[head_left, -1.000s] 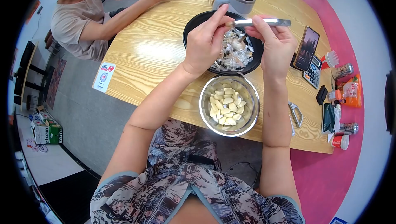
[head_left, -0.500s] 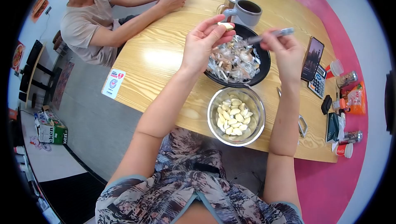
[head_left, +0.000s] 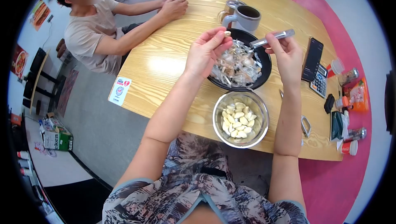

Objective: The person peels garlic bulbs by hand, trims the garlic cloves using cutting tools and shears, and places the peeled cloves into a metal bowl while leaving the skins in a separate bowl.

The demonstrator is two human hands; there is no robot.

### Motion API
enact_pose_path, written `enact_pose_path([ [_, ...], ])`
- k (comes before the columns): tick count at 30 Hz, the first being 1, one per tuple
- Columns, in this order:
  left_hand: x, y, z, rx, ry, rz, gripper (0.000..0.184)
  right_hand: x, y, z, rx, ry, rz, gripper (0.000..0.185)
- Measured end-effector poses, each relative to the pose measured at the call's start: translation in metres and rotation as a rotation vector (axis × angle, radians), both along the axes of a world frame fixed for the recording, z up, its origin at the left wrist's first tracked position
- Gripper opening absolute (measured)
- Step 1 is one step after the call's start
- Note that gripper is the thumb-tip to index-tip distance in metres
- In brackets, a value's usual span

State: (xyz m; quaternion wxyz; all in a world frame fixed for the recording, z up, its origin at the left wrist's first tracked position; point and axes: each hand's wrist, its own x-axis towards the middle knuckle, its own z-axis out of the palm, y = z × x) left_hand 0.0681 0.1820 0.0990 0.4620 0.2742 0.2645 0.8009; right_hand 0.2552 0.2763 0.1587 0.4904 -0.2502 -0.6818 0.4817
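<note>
My left hand (head_left: 208,50) pinches a garlic clove (head_left: 227,33) between thumb and fingertips, above the near-left rim of a black bowl (head_left: 267,71). In my right hand (head_left: 284,52) is a small knife (head_left: 282,34) with a silver metal handle; its tip points left over that bowl, apart from the clove. Papery garlic skins (head_left: 241,65) fill the black bowl. Closer to me stands a stainless steel bowl (head_left: 261,110), holding several pale peeled garlic cloves (head_left: 238,118). Neither hand touches it.
Behind the black bowl are a grey mug (head_left: 248,21) and a glass jar (head_left: 234,4). A phone (head_left: 312,56), calculator (head_left: 320,81), scissors (head_left: 305,125) and a red paper cup (head_left: 349,147) line the right side. Across the table's left edge, a person (head_left: 90,34) holds a phone.
The blurred knife is now steady, its tip over the black bowl. The clove in my left hand shows less between the fingers. The whole view has shifted slightly.
</note>
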Motion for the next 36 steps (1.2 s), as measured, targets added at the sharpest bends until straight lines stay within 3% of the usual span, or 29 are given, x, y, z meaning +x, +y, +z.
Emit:
enact_pose_path([
  [3, 0.000, 0.001, 0.001, -0.021, -0.004, -0.018, 0.029, 0.022, 0.003, 0.012, 0.068, -0.132, -0.031, 0.018],
  [8, 0.005, 0.001, 0.000, -0.005, 0.096, -0.057, 0.034, 0.088, -0.017, -0.002, 0.202, -0.887, -0.126, 0.025],
  [10, 0.011, -0.004, 0.007, -0.049, 0.177, -0.044, 0.032, 0.105, -0.030, -0.025, 0.110, -1.086, -0.016, 0.025],
  [13, 0.017, -0.007, 0.011, -0.053, 0.267, -0.030, 0.029, 0.113, -0.059, -0.050, 0.049, -1.312, -0.043, 0.027],
  [18, 0.019, -0.006, 0.009, -0.068, 0.372, -0.033, 0.027, 0.116, -0.073, -0.075, 0.001, -1.194, -0.152, 0.030],
  [20, 0.018, -0.005, 0.008, -0.053, 0.378, -0.044, 0.027, 0.134, -0.073, -0.077, 0.172, -1.056, -0.300, 0.031],
  [22, 0.018, -0.007, 0.011, -0.069, 0.416, -0.035, 0.026, 0.163, -0.068, -0.073, 0.160, -1.082, -0.364, 0.032],
  [24, 0.019, -0.008, 0.014, -0.073, 0.422, -0.039, 0.026, 0.189, -0.064, -0.068, 0.224, -1.337, -0.493, 0.035],
  [30, 0.017, -0.005, 0.009, -0.082, 0.396, -0.095, 0.028, 0.239, -0.037, -0.082, -0.032, -1.083, -0.231, 0.041],
  [33, 0.013, -0.005, 0.006, -0.079, 0.356, -0.127, 0.029, 0.231, -0.043, -0.069, -0.027, -1.310, -0.249, 0.038],
  [36, 0.012, -0.004, 0.005, -0.065, 0.345, -0.140, 0.029, 0.234, -0.033, -0.071, -0.088, -1.285, -0.167, 0.031],
])
